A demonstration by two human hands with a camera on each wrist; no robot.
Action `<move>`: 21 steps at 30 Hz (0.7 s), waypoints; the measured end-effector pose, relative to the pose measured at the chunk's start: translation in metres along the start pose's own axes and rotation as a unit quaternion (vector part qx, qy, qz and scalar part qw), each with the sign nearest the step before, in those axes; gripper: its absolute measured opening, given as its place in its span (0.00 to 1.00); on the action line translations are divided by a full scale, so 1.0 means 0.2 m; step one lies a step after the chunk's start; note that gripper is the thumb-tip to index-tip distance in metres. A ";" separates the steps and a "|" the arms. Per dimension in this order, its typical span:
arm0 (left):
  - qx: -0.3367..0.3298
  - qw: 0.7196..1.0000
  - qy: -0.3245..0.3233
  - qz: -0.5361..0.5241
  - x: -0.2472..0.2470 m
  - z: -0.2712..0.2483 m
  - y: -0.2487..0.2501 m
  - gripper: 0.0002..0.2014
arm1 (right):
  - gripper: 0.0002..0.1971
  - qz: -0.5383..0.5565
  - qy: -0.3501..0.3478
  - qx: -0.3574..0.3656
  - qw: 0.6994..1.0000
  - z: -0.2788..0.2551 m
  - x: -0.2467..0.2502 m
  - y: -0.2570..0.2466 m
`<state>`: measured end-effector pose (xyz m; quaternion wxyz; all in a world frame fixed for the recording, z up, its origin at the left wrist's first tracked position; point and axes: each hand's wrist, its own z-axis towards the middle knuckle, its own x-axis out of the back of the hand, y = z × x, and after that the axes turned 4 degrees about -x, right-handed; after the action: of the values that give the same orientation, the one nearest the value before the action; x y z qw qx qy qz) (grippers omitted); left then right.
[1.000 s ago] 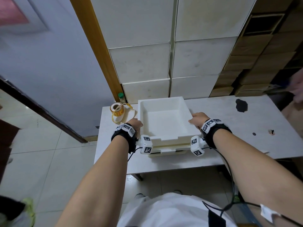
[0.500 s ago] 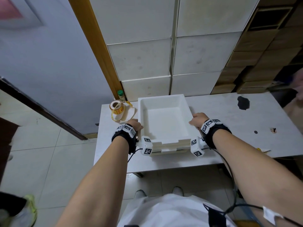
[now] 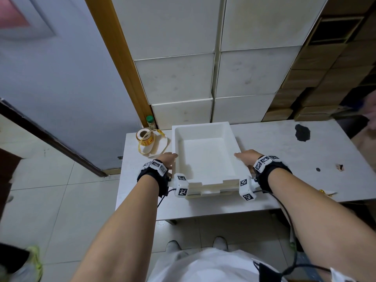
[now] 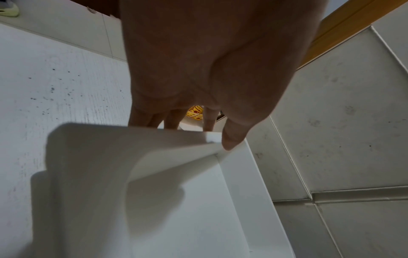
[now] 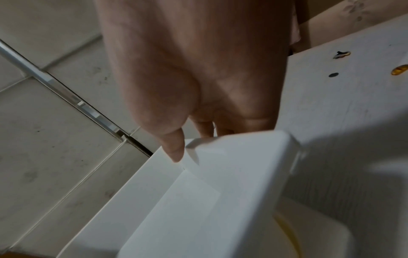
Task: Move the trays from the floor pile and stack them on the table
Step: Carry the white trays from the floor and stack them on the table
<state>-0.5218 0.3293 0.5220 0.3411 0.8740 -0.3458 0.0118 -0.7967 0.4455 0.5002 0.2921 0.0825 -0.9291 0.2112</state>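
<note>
A white foam tray (image 3: 205, 157) sits on top of a short stack of like trays (image 3: 211, 191) on the grey table (image 3: 284, 159). My left hand (image 3: 169, 157) holds its left wall and my right hand (image 3: 245, 156) its right wall. In the left wrist view the left hand (image 4: 207, 122) has its thumb on the rim and its fingers down the outside of the tray (image 4: 176, 218). In the right wrist view the right hand (image 5: 198, 129) pinches the tray (image 5: 220, 192) the same way.
A roll of yellow printed tape (image 3: 145, 138) and a green-capped bottle (image 3: 150, 122) stand left of the stack. White boxes (image 3: 179, 76) and brown cartons (image 3: 315, 82) rise behind the table. A black stain (image 3: 302, 132) marks its right part. A shoe (image 3: 34, 259) shows at the lower left.
Hardly anything: both hands stay on the tray's sides and the tray stays on the stack. Only the head view has shifted a little.
</note>
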 end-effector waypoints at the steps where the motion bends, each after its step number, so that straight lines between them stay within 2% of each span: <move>1: -0.003 1.000 -0.006 0.010 0.00 0.00 0.00 0.22 | 0.24 -0.006 -0.001 -0.002 1.000 0.00 -0.01 0.00; 6: -0.008 0.999 -0.003 0.046 -0.02 0.00 0.00 0.22 | 0.21 -0.041 -0.007 0.001 0.999 -0.04 -0.02 -0.01; 10: -0.023 0.991 0.025 0.133 -0.06 0.01 0.00 0.23 | 0.27 -0.045 -0.017 -0.003 0.999 -0.04 -0.03 -0.01; 12: -0.029 0.986 0.041 0.157 -0.07 0.02 0.00 0.21 | 0.27 -0.049 -0.020 0.000 0.999 -0.03 -0.03 -0.01; 16: -0.041 0.983 0.030 0.176 -0.07 0.04 -0.01 0.19 | 0.30 -0.018 -0.043 -0.003 0.999 0.03 -0.03 -0.02; 17: -0.043 0.982 0.026 0.180 -0.07 0.04 -0.01 0.19 | 0.30 -0.015 -0.045 -0.004 0.999 0.04 -0.03 -0.02; 19: -0.044 0.983 0.027 0.177 -0.08 0.06 -0.02 0.19 | 0.22 -0.035 -0.037 0.002 0.999 0.03 -0.02 -0.03; 21: -0.039 0.986 0.021 0.162 -0.08 0.06 -0.01 0.20 | 0.25 -0.050 -0.037 0.002 0.998 0.03 -0.01 -0.03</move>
<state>-0.5346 0.3333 0.5080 0.3758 0.7922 -0.4754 0.0714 -0.7966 0.4366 0.4969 0.2671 0.1370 -0.9337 0.1953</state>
